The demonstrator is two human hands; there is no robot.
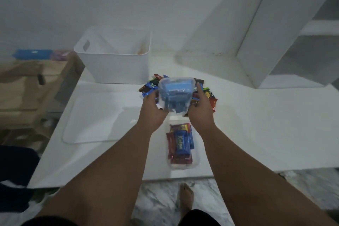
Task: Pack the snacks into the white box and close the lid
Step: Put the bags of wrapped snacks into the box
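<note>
My left hand (151, 108) and right hand (201, 109) grip a clear plastic tub (162, 89) of blue packets (176, 94). Below it, a glossy blue wrapper (180, 143) reads "Kalpa" (blurry).

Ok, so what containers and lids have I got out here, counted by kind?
Clear snack tubs: 2 (held tub, gripped between left hand and right hand; near tub)
White box: 1
White lid: 1
Total: 4
</note>
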